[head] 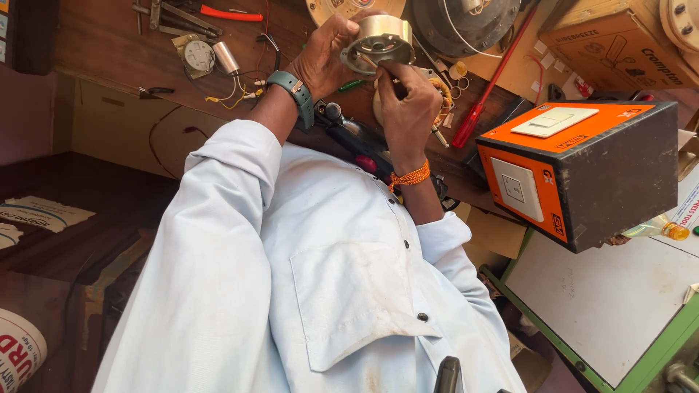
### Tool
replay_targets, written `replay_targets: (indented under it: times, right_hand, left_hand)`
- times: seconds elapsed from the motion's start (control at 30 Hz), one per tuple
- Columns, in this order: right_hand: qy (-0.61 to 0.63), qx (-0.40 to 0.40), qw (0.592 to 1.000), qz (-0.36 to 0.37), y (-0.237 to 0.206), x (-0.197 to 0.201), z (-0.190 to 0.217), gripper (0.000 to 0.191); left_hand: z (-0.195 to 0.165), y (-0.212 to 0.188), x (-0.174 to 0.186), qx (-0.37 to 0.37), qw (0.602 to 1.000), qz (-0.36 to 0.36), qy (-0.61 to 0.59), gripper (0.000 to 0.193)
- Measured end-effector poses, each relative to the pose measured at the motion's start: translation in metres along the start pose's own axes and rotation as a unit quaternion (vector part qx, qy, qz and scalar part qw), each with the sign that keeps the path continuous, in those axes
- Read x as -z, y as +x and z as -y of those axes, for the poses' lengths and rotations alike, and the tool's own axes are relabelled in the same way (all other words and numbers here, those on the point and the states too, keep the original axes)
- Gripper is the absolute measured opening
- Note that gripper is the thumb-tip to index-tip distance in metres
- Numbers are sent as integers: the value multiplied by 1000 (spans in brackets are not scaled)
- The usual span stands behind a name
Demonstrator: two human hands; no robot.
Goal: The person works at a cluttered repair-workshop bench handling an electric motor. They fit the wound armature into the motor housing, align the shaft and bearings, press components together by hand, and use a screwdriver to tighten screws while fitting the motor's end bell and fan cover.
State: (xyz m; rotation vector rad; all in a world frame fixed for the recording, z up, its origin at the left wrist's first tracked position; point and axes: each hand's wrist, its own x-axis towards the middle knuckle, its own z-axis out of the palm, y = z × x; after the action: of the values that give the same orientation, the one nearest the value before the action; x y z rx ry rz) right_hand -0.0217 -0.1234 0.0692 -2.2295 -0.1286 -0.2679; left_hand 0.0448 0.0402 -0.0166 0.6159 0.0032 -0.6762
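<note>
Left hand [324,62] clamped round the round metal motor housing [378,44]; right hand [408,109] pinched a thin tool into it, mid-adjustment; steadiness needed next.

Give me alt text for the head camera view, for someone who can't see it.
A person in a pale shirt holds a round metal motor part in the left hand while the right hand works a thin tool into it, above a cluttered wooden bench. An orange and black switch box sits to one side.
</note>
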Motion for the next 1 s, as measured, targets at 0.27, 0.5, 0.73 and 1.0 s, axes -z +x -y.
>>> replay_targets:
  times: [0.27, 0.5, 0.73, 1.0]
  right_hand:
    - [-4, -104, 995, 8, 4, 1, -6, 16]
    - [-37, -45, 998, -19, 2, -6, -19, 17]
    - [-59, -40, 997, -18, -1, -5, -27, 13]
    - [-40, -45, 997, -46, -4, -7, -28, 12]
  left_hand:
    - [2, 1, -1, -30, 999, 20, -9, 56]
    - [7, 5, -4, -46, 998, 2, 31, 51]
    - [5, 1, -7, -56, 997, 4, 56, 49]
    - [10, 2, -7, -56, 996, 0, 71, 50]
